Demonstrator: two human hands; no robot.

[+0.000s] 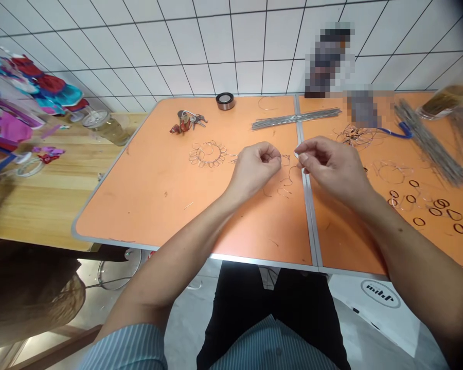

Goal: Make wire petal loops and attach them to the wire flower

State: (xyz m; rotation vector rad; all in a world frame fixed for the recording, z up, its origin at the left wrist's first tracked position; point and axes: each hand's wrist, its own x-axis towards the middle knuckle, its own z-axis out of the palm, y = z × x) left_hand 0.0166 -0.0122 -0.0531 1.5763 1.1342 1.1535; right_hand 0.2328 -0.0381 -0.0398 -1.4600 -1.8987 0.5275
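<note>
My left hand (256,167) is closed above the middle of the orange table (139,200), its thumb and fingers pinched on a thin wire. Facing it across a small gap, my right hand (330,164) pinches a small whitish piece (297,154) near the table's metal seam. Thin curled wire (289,177) shows between and just below the hands. Left of my left hand lies a wire ring with many small loops (207,154); a twisted wire end runs from it toward that hand.
Behind the hands lie a bundle of straight wires (293,119), a round tin (225,101) and a cluster of keys (189,122). Tangled wire (357,136), small dark rings (419,221) and another wire bundle (434,144) are at the right. A lidded jar (106,127) stands at the left.
</note>
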